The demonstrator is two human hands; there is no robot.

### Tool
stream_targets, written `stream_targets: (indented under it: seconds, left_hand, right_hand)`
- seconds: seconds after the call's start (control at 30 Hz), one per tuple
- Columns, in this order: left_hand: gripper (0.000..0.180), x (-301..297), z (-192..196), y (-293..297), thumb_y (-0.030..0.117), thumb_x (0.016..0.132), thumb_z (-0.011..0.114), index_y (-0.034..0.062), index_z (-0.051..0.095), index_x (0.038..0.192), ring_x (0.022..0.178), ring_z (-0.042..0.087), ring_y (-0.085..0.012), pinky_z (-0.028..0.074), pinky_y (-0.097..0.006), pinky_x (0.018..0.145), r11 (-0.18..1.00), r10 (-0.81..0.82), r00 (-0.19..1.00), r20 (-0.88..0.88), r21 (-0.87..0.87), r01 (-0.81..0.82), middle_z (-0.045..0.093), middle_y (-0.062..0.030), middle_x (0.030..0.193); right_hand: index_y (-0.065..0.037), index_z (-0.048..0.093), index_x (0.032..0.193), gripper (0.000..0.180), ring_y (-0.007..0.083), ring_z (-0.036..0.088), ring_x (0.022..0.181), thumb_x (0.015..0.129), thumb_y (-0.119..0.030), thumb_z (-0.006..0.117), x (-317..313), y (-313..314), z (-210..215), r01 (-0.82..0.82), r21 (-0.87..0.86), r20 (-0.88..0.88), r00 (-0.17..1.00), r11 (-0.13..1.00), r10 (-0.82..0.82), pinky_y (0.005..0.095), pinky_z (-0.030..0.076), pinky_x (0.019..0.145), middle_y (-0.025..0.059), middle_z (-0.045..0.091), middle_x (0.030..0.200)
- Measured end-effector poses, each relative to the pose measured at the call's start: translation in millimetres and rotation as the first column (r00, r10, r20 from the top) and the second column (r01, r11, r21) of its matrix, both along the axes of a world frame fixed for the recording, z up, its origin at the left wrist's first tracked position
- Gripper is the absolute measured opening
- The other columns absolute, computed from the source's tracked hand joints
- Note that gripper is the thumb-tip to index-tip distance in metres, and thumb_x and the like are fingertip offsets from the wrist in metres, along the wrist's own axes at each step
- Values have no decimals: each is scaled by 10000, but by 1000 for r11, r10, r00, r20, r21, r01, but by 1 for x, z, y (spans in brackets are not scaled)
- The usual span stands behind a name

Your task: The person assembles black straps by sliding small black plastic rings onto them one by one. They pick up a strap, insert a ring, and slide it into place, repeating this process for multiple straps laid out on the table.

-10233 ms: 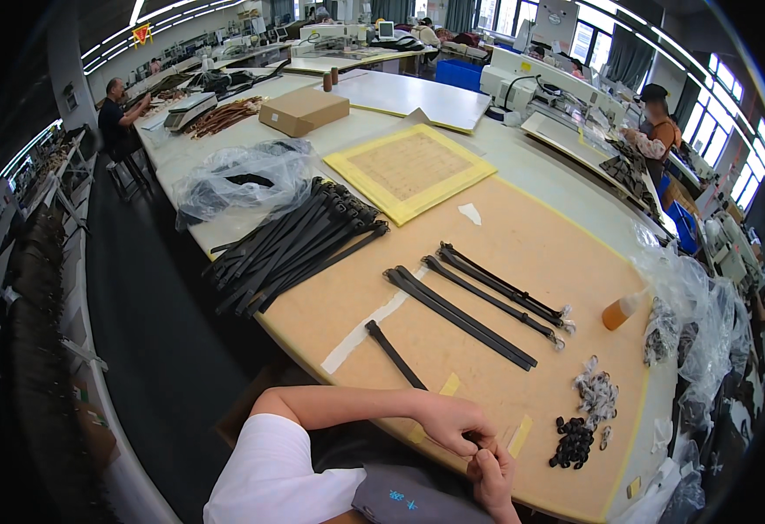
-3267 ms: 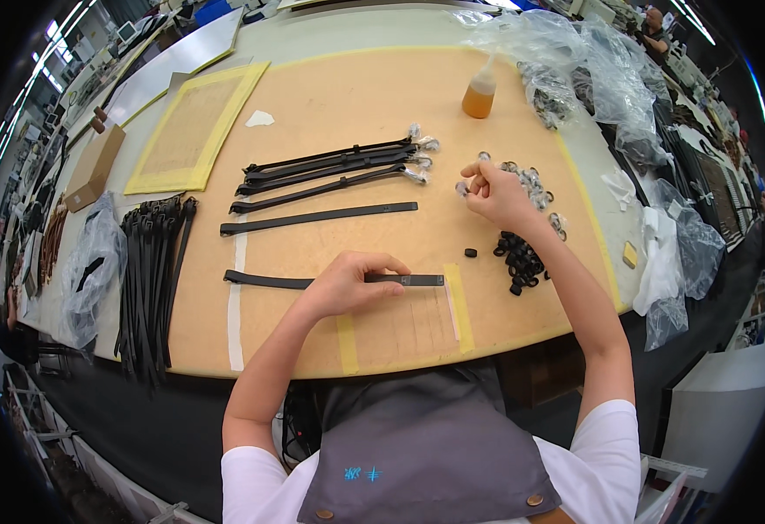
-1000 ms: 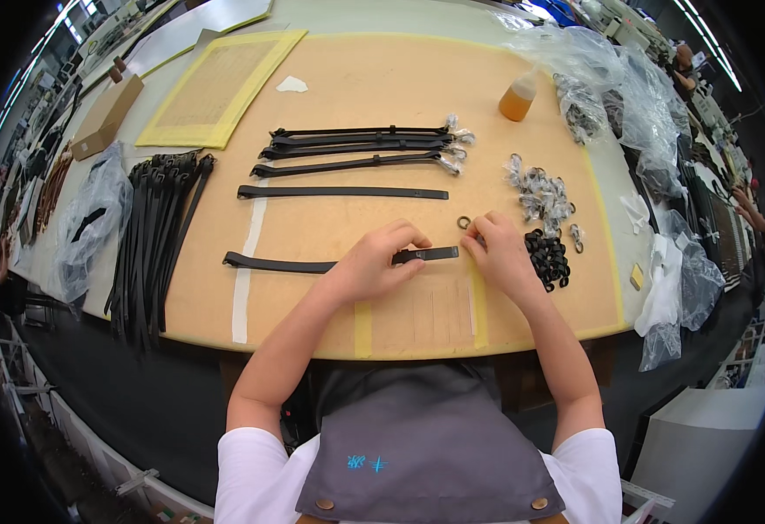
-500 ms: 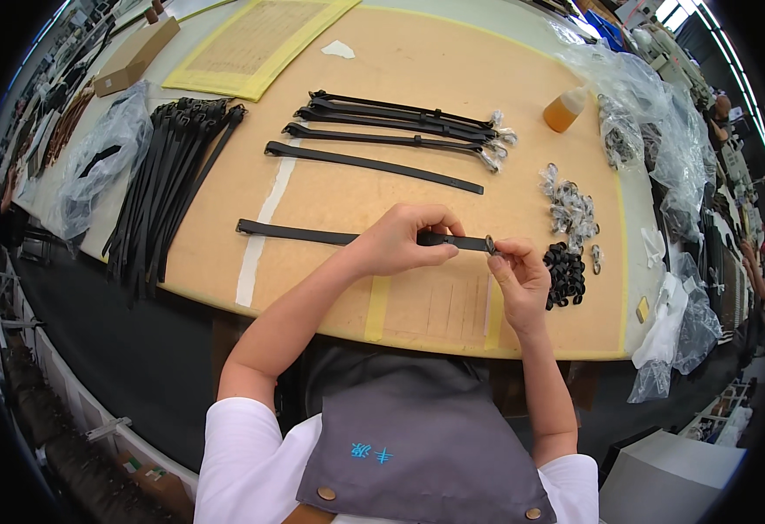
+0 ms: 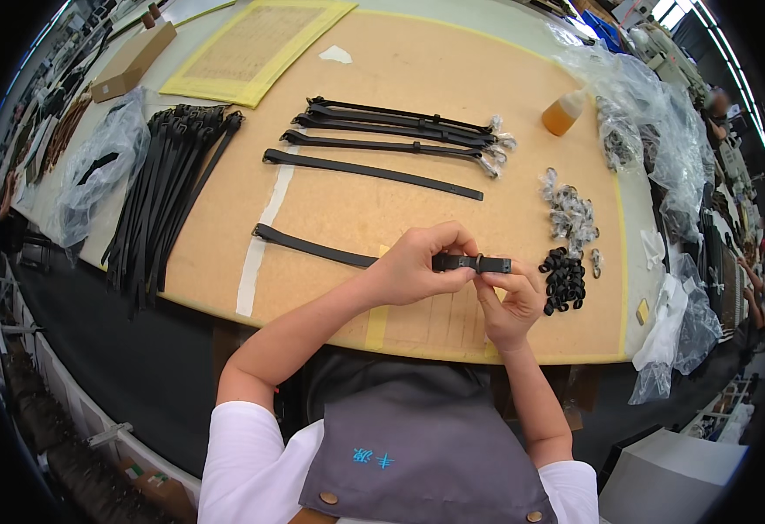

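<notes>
A long black strap [image 5: 321,251] runs across the near part of the table, its far-left end resting on the board. My left hand [image 5: 419,265] is closed around it near its right end, thumb and fingers pinching it. My right hand [image 5: 512,307] is closed at that same end, with its fingertips on the strap's underside. A small ring [image 5: 478,262] sits around the strap between both hands; whether it is metal is hard to make out. The strap's squared tip [image 5: 503,265] sticks out to the right of the ring, over my right fingers.
Another flat strap [image 5: 374,175] lies beyond my hands, before several straps with wrapped clasps [image 5: 400,124]. A pile of black straps [image 5: 168,175] is at left. Black loops [image 5: 564,281], wrapped metal clasps [image 5: 573,214] and an amber-liquid bottle [image 5: 561,115] stand at right.
The ring, earlier at the strap's tip in my right fingers, is now further along the strap, with the tip protruding. Strap and both hands have shifted slightly toward me; its left end moved right.
</notes>
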State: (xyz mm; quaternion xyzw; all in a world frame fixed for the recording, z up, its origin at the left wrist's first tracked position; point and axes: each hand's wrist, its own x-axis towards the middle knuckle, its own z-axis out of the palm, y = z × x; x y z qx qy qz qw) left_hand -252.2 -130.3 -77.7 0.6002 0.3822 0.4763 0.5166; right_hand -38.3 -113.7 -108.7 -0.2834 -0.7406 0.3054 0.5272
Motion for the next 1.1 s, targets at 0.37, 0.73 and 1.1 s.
stream_targets:
  seconds: [0.37,0.73,1.1]
  left_hand:
    - [158,2,31,-10,26,790,753,46,700,938,609,543,-67,434,-237,557,988,72,985,-155,146,-49,647,1,725]
    - [177,7,50,-31,19,758,783,77,752,923,586,604,-131,476,-271,524,962,98,946,-310,274,-10,707,-35,769]
    - [261,12,40,-37,29,764,777,44,691,1010,689,693,-216,543,-309,591,960,110,870,-481,277,32,698,-86,827]
  right_hand:
    - [-93,687,1177,179,262,592,1257,1003,-123,665,15,11,2,-792,-465,-736,594,396,324,441,427,1075,150,676,1305]
    - [-38,670,1126,230,104,643,931,932,-135,747,25,6,52,-593,-773,-491,785,227,377,256,497,818,24,701,1060]
    - [2,698,982,218,34,555,734,922,-197,764,14,-16,70,-148,-836,41,943,528,329,218,437,649,-16,658,816]
